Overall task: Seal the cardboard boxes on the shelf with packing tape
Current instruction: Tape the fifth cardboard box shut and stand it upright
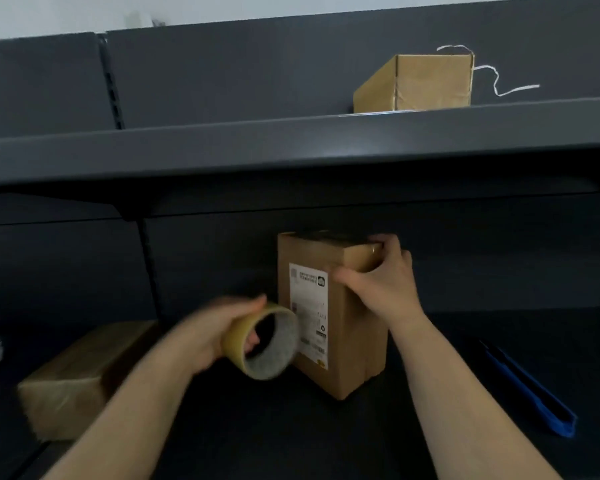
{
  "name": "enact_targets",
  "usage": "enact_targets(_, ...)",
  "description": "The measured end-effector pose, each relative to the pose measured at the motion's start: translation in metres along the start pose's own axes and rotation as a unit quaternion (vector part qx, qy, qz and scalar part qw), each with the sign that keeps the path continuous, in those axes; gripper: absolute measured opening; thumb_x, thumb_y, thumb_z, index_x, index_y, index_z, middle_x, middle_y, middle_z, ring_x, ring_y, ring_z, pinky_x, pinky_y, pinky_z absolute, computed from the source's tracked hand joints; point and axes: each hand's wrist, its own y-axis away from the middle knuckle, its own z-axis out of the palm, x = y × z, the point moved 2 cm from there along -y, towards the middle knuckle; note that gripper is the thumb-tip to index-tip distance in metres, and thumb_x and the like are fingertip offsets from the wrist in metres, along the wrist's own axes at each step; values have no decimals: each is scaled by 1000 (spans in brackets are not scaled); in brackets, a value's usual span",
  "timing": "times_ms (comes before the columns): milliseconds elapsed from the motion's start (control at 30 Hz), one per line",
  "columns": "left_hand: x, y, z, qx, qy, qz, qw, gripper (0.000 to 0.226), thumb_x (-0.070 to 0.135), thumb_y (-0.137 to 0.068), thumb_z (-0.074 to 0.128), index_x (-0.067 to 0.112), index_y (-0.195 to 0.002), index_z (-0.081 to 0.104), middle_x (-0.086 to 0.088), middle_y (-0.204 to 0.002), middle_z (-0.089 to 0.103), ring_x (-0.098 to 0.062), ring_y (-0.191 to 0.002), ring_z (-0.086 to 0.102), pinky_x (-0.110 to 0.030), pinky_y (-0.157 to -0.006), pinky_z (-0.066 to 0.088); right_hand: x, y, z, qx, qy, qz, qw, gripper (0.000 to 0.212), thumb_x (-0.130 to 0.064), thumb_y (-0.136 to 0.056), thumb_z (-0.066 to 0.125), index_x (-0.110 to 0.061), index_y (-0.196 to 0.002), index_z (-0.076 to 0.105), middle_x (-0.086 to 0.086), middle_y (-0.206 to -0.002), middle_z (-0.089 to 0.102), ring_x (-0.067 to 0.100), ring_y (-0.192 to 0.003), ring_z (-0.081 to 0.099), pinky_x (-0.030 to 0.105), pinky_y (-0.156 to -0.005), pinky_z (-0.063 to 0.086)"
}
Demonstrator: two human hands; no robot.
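Right hand (381, 285), wrapped over the upper right corner of the upright cardboard box (340, 341), thumb across the front face beside the white shipping label (308, 308) and fingers curled onto the top edge; closed firmly on the box. Left hand (215, 330), blurred, closed on the roll of packing tape (264, 341), fingers through the core and thumb over the outer rim, open core turned toward the camera. Roll held just beside the lower left face of the box, at label height, possibly brushing it; contact not resolvable through the blur. Box standing on the lower shelf (291, 427), top close under the upper shelf (291, 150). Step in hand, by judgement: steadying the box and bringing up the tape, no strip yet visible drawn from the roll. Next move likely calling for finding the free end, anchoring it on a side face and drawing it across the top seam; little clearance overhead, so tilting or pulling the box forward probably needed. Other items: flat cardboard box (80, 372) at lower left, well apart; open cardboard box (426, 84) on the upper shelf; blue tool (530, 393) lying at right, apart from both hands.
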Motion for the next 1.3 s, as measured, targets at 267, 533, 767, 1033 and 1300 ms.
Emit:
enact_targets(267,-3,6,-5,-114,142,125,975,19,30,-68,72,13,-75,75,-11,-56,68,-18,-52,67,-25,-53,54,13,-16,-23,44,-89,68,993,99,-64,-37,75,-33,-123,38,1,-117,40,23,-107,46,39,-83,45)
enact_targets(533,-4,11,18,-144,96,109,979,24,36,-68,73,13,-78,73,-9,-53,66,-17,-50,65,-25,-52,54,26,-17,-43,131,-183,148,963,105,-65,-35,73,-29,-127,39,5,-122,42,26,-108,48,48,-91,46)
enact_targets(767,-8,4,12,-81,-139,30,986,28,35,-75,74,10,-88,68,-7,-58,69,-15,-54,67,-23,-51,52,28,-12,-42,139,-275,219,926,105,-62,-32,74,-28,-126,40,8,-127,46,31,-111,48,52,-93,45)
enact_targets(1033,-19,9,-9,-121,-63,38,990,28,30,-74,69,8,-91,69,-9,-56,66,-16,-51,64,-23,-49,51,36,2,-44,179,-319,277,889,100,-61,-29,71,-29,-119,44,10,-124,46,31,-105,49,51,-89,45)
enact_targets(1300,-27,3,13,-80,-228,27,970,36,38,-83,66,31,-116,53,3,-54,67,-6,-54,65,-21,-45,48,63,16,-46,180,-373,374,830,120,-64,-30,70,-22,-137,34,9,-115,52,30,-100,51,48,-88,45)
